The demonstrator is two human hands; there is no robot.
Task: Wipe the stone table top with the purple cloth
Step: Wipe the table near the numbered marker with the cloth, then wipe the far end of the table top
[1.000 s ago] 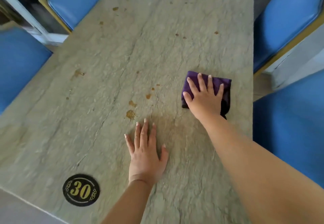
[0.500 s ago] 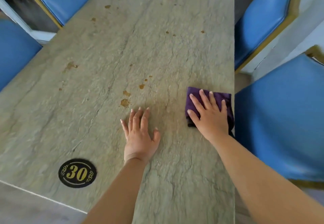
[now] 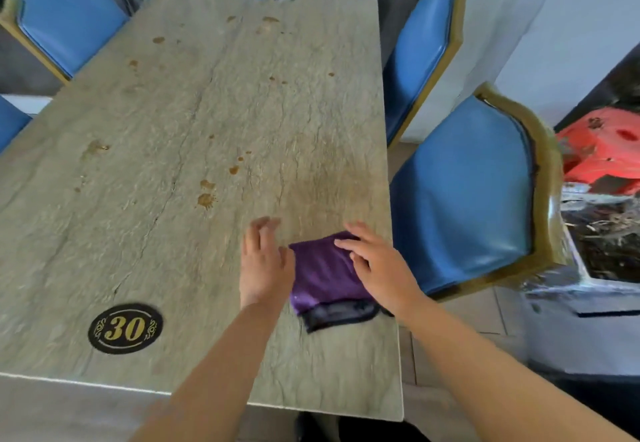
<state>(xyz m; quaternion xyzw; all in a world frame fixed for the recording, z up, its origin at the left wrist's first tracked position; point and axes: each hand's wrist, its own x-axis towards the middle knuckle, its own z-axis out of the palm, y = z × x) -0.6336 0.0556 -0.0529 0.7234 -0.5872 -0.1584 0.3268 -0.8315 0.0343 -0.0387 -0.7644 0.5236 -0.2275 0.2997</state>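
The purple cloth (image 3: pixel 323 273) lies folded flat on the stone tabletop (image 3: pixel 194 123), near its right edge and toward the near end, with a darker hem or underlayer showing along its near side. The right hand (image 3: pixel 375 261) rests on the cloth's right part, fingers spread and flat, closed on nothing; the left hand (image 3: pixel 265 261) lies open with its thumb side touching the cloth's left edge, fingers extended on the stone, though blur makes it hard to tell how firmly it presses. The cloth looks light, soft and limp, so it probably bunches or unfolds if dragged by one corner; a flat palm over its middle, pressing down, likely keeps the layers together. The stone's rough, veined surface should give the fabric some drag rather than let it slide freely. Brown spots (image 3: pixel 206 200) sit left of and beyond the hands, with more scattered toward the far end, apparently not yet wiped.
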